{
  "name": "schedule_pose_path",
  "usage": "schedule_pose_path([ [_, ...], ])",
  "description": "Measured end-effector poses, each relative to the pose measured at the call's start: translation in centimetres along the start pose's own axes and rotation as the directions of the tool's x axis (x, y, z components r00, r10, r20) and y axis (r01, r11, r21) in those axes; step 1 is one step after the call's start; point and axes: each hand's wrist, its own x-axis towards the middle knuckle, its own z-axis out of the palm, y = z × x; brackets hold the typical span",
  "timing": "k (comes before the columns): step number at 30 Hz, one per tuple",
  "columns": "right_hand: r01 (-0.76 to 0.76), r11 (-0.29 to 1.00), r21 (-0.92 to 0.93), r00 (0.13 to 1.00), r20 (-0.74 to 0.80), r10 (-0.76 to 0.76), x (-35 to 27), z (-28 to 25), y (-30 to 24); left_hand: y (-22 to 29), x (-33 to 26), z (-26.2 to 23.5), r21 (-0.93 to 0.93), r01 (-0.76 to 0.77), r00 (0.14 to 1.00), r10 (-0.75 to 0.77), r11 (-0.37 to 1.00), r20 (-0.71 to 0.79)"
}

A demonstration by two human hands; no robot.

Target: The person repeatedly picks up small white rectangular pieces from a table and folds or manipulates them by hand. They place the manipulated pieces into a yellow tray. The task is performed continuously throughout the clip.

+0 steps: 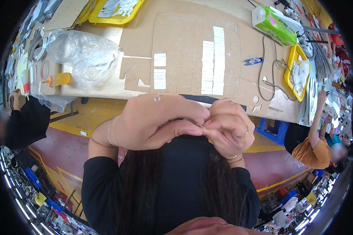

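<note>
Facing a long, pale tabletop (113, 89) just beyond both hands, partly covered with brown cardboard. Seeing on it, directly ahead of the hands, a broad rectangular sheet of brown cardboard (184, 51). Noting, ahead and left of the left hand, a crumpled bag of clear plastic (86, 55) and, farther beyond, a shallow yellow plastic tray (110, 20) with white pieces inside. Finding well to the right of the right hand another yellow plastic tray (289, 74) with small pale pieces inside, and beyond that a green-and-white oblong pack with pink marks (272, 25).

Holding the left hand (164, 119) and the right hand (229, 127) together before the chest, near the table edge. Narrowing the right thumb and forefinger to a tight pinch; curling the left thumb and forefinger close against the right fingertips. Cannot tell whether gripping anything with the left.

Spotting, far left of the left hand, an orange-yellow squeeze bottle (62, 79) with its nozzle turned away. Seeing, ahead and right of the right hand, blue metal-bladed snips (253, 61). Looking past the hands at small white rectangular pieces (219, 58) in columns on the sheet. Pinching, right where the fingertips meet, a thin, pale thing (202, 126), mostly hidden and too small to name.
</note>
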Motion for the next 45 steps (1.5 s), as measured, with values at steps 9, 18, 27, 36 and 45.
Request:
schedule_pose_path([
  [9, -0.191, 0.975, 0.116, 0.981, 0.065, 0.184, -0.5, -0.4, 0.9, -2.0, 0.9, -0.3, -0.187, 0.018, 0.999, -0.023, 0.982, -0.027],
  [18, -0.487, 0.650, 0.583, 0.857, 0.173, 0.486, -1.1, 0.0, 1.9, -2.3, 0.9, 0.2, -0.352, 0.097, 0.985, -0.141, 0.931, -0.102],
  [27, -0.540, 0.659, 0.523, 0.833, 0.218, 0.509, -1.1, 0.1, 2.0, -2.6, 1.2, 0.3, -0.212, 0.061, 0.983, -0.095, 0.975, -0.156],
  [36, -0.417, 0.843, 0.339, 0.908, 0.129, 0.397, -1.6, 1.5, 4.2, -5.3, 1.8, -5.0, 0.130, 0.128, 0.976, -0.102, 0.983, -0.192],
  [45, -0.497, 0.832, 0.246, 0.867, 0.149, 0.475, -2.9, 1.1, 5.0, -20.7, 8.6, -16.1, 0.665, 0.445, 0.608, 0.343, 0.599, -0.716],
])
